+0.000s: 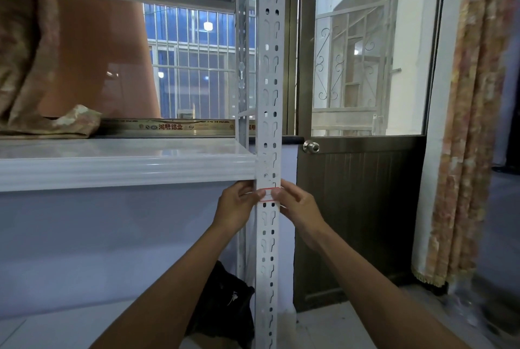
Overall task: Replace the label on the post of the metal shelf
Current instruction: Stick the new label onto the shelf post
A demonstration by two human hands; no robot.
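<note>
A white perforated metal post (270, 72) of the shelf runs top to bottom through the middle of the head view. A small white label with a red border (268, 194) lies on the post's front face, just below the shelf board (123, 168). My left hand (237, 206) wraps the post's left edge, its thumb pressing the label's left end. My right hand (295, 205) holds the post's right edge, thumb on the label's right end. The thumbs hide both ends of the label.
A dark door with a round knob (311, 147) and glass pane stands right of the post. A patterned curtain (475, 123) hangs at far right. Folded cloth (56, 120) lies on the shelf. A black bag (225, 303) sits on the floor by the post.
</note>
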